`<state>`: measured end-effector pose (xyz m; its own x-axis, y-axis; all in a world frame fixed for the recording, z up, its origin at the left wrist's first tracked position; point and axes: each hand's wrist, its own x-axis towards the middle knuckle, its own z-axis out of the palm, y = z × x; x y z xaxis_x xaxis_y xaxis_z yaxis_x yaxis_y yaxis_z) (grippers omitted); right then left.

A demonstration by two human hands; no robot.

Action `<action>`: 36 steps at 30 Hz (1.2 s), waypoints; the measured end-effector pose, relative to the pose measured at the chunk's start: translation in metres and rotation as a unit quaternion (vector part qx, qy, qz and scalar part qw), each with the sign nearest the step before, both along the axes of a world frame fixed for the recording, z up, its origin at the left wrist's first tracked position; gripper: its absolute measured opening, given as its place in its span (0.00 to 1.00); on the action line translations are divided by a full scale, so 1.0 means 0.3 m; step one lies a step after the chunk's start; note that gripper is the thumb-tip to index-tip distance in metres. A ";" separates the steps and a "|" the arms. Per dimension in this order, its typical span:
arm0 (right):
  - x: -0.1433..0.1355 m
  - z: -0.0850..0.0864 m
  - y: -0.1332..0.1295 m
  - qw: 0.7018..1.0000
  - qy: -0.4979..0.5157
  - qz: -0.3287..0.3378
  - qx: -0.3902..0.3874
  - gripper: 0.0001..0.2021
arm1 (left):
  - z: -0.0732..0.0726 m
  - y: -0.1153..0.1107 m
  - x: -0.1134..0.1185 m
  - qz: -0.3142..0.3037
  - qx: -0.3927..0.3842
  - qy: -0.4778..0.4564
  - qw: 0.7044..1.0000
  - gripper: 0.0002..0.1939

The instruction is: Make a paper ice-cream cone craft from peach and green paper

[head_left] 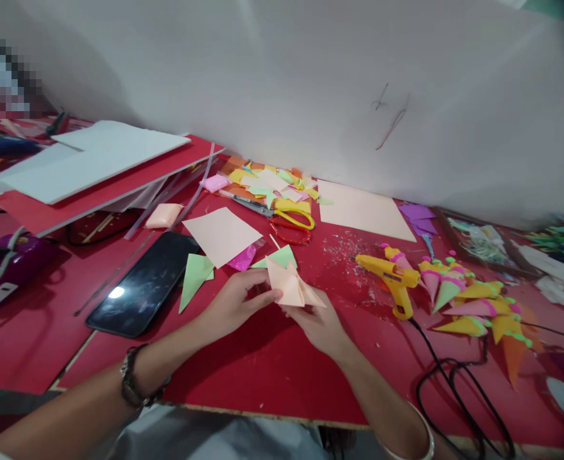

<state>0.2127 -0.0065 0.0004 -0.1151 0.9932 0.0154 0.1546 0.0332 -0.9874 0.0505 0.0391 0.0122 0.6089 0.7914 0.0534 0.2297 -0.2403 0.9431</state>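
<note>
A folded piece of peach paper (285, 285) is held up between both hands, over the front middle of the red table. My left hand (240, 299) pinches its left edge between thumb and fingers. From below and the right, my right hand (320, 324) grips the same paper, its fingertips partly hidden behind it. Just behind the hands lie a green paper piece (282, 257) and a bright pink packet (243, 257). A square of pale pink paper (223, 236) and a folded green paper (194, 276) lie to the left.
A black phone (145, 284) lies left. Yellow-and-red-handled scissors (294, 219) rest before a pile of paper scraps (272, 182). A yellow glue gun (391, 278), its black cord (447, 377) and several small paper cones (483, 308) are on the right. White boards (104, 160) are stacked at back left.
</note>
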 end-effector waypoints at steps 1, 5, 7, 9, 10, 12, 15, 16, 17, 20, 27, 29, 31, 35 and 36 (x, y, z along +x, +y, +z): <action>0.002 0.004 0.000 1.000 0.007 0.018 0.001 0.06 | 0.001 0.001 -0.002 -0.012 -0.006 -0.009 1.000 0.12; 0.006 0.011 0.001 0.999 0.012 0.039 -0.024 0.11 | 0.005 0.004 -0.003 -0.050 -0.064 -0.044 0.996 0.12; 0.006 0.012 0.000 0.999 -0.003 0.034 -0.035 0.10 | 0.004 0.004 0.000 -0.054 -0.082 -0.044 0.994 0.11; 0.004 0.013 -0.003 0.999 -0.007 0.035 -0.034 0.09 | 0.001 0.002 0.003 -0.041 -0.075 -0.038 0.996 0.10; 0.002 0.012 -0.005 0.999 -0.005 0.038 -0.033 0.08 | -0.001 0.001 0.005 -0.033 -0.067 -0.035 0.997 0.10; 0.000 0.012 -0.008 0.998 -0.002 0.044 -0.042 0.08 | -0.005 -0.003 0.007 -0.022 -0.054 -0.034 0.998 0.10; -0.004 0.013 -0.011 0.997 -0.004 0.050 -0.061 0.08 | -0.008 -0.006 0.009 -0.019 -0.051 -0.036 0.998 0.11; -0.005 0.013 -0.011 0.997 -0.004 0.052 -0.065 0.08 | -0.008 -0.006 0.008 -0.018 -0.053 -0.036 0.998 0.11; -0.007 0.013 -0.012 0.997 -0.005 0.050 -0.066 0.08 | -0.009 -0.006 0.008 -0.015 -0.056 -0.034 0.998 0.11; -0.019 0.008 -0.014 0.998 0.002 0.038 -0.054 0.07 | -0.015 -0.003 0.008 0.012 -0.078 -0.035 0.996 0.12; -0.029 -0.008 -0.011 0.995 0.017 -0.018 -0.101 0.12 | -0.032 -0.014 0.030 0.067 -0.130 -0.114 0.983 0.19; -0.024 -0.004 -0.008 0.995 0.022 -0.022 -0.093 0.14 | -0.029 -0.020 0.035 0.057 -0.162 -0.131 0.977 0.18; -0.020 0.003 -0.006 0.997 0.026 -0.010 -0.079 0.14 | -0.022 -0.024 0.034 0.040 -0.179 -0.127 0.975 0.17; -0.017 0.014 -0.006 0.998 0.016 0.031 -0.054 0.14 | -0.008 -0.025 0.023 0.018 -0.149 -0.075 0.986 0.08; -0.017 0.015 -0.007 0.998 0.010 0.038 -0.053 0.14 | -0.005 -0.025 0.021 0.014 -0.139 -0.066 0.988 0.08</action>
